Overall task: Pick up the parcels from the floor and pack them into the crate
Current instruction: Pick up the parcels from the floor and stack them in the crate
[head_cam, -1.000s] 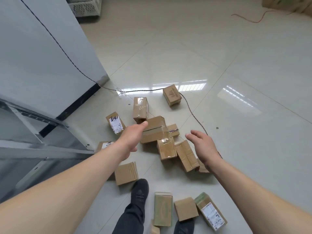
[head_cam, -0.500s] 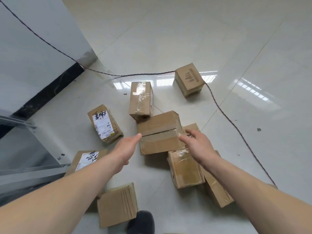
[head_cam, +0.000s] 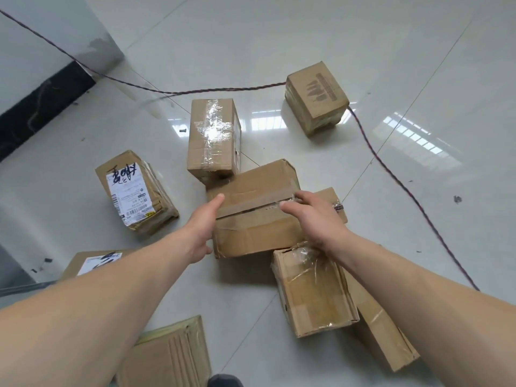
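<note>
A glossy pale tiled floor (head_cam: 363, 37) carries scattered brown cardboard parcels. Nearest lies a ribbed flat cardboard parcel (head_cam: 170, 356). Further on, the left hand (head_cam: 202, 230) and the right hand (head_cam: 312, 219), both with fingers spread and relaxed, touch the two sides of a large taped cardboard parcel (head_cam: 257, 216) that rests on the floor. Behind it stands a tall taped parcel (head_cam: 212, 138). A dark twisted cable (head_cam: 195, 92) runs beyond.

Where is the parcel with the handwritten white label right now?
In the head view, the labelled parcel lies on the floor at the left, apart from the central pile, left of the upright taped box and beyond the left hand.
</note>
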`<state>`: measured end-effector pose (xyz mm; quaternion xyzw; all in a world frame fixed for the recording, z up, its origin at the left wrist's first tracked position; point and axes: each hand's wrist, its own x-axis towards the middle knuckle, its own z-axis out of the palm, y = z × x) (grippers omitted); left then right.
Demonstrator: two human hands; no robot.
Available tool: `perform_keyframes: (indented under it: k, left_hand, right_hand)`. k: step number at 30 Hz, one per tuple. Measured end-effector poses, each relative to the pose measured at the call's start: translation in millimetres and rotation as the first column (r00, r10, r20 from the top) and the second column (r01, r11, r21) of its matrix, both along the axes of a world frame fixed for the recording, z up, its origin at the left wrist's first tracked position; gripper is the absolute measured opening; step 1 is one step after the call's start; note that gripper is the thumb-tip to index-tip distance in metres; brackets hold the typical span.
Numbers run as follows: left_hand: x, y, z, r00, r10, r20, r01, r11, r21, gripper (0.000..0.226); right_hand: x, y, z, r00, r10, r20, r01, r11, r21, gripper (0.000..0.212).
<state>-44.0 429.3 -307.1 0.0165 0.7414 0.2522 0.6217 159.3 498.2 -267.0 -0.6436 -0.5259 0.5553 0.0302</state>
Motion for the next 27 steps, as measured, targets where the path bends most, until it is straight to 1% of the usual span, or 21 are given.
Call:
perform_keyframes:
  k: [2, 4, 5, 6, 8, 9, 10, 12, 14, 16, 18, 20, 21, 24, 25, 27]
  left_hand:
    - [5, -2, 9, 1.000, 0.024, 0.003, -0.024, 1.000, 0.014, 0.058]
    - [10, -4, 27, 0.998, 0.029, -0.047, -0.027, 0.999, 0.046, 0.060]
    - [12, -4, 38, 0.996, 0.033, -0.085, -0.027, 0.997, 0.071, 0.065]
    - [13, -4, 51, 0.991, 0.043, -0.126, -0.030, 0.995, 0.100, 0.071]
    - [15, -3, 78, 0.977, 0.064, -0.205, -0.030, 0.986, 0.162, 0.082]
    - [17, -4, 92, 0.969, 0.072, -0.237, -0.024, 0.979, 0.201, 0.081]
    - [21, -6, 107, 0.961, 0.076, -0.265, -0.011, 0.971, 0.238, 0.077]
    - [35, -18, 136, 0.950, 0.061, -0.305, 0.027, 0.961, 0.277, 0.070]
    - [54, -37, 157, 0.946, 0.043, -0.321, 0.056, 0.954, 0.294, 0.059]
    - [74, -59, 171, 0.944, 0.046, -0.328, 0.057, 0.953, 0.298, 0.046]
    - [92, -75, 179, 0.945, 0.049, -0.323, 0.049, 0.956, 0.290, 0.039]
    - [105, -82, 184, 0.956, 0.014, -0.295, 0.060, 0.969, 0.241, 0.038]
    - [110, -83, 185, 0.968, -0.001, -0.250, 0.051, 0.979, 0.197, 0.039]
    - [107, -78, 178, 0.998, 0.045, -0.039, -0.045, 0.999, 0.011, 0.053]
    - [103, -75, 173, 0.997, 0.074, 0.012, -0.074, 0.997, -0.039, 0.060]
    - [92, -68, 163, 0.995, 0.074, 0.069, -0.067, 0.992, -0.104, 0.073]
  right_hand:
    - [3, 1, 7, 0.999, -0.050, -0.018, 0.050, 0.999, 0.015, 0.068]
    - [8, 1, 21, 0.994, -0.104, -0.038, 0.105, 0.993, 0.048, 0.071]
    - [10, 1, 30, 0.989, -0.133, -0.056, 0.137, 0.988, 0.066, 0.071]
    - [14, 1, 42, 0.983, -0.163, -0.088, 0.170, 0.982, 0.079, 0.066]
    - [23, 0, 65, 0.959, -0.223, -0.172, 0.241, 0.966, 0.091, 0.042]
    - [29, -2, 78, 0.945, -0.252, -0.210, 0.277, 0.955, 0.101, 0.030]
    - [36, -5, 89, 0.933, -0.277, -0.231, 0.308, 0.944, 0.113, 0.023]
    - [53, -15, 110, 0.923, -0.307, -0.234, 0.345, 0.927, 0.147, 0.017]
    - [73, -33, 124, 0.916, -0.337, -0.218, 0.374, 0.914, 0.159, 0.016]
    - [91, -53, 133, 0.902, -0.379, -0.208, 0.412, 0.899, 0.147, 0.014]
    - [107, -71, 136, 0.904, -0.389, -0.176, 0.413, 0.901, 0.132, 0.014]
    - [117, -83, 132, 0.909, -0.391, -0.148, 0.402, 0.914, 0.057, 0.019]
    - [120, -86, 129, 0.909, -0.392, -0.140, 0.395, 0.918, -0.008, 0.026]
    - [124, -91, 117, 0.901, -0.420, -0.106, 0.398, 0.900, -0.177, 0.068]
    - [126, -91, 112, 0.901, -0.423, -0.096, 0.399, 0.896, -0.194, 0.077]
    - [126, -88, 109, 0.908, -0.412, -0.077, 0.391, 0.898, -0.199, 0.083]
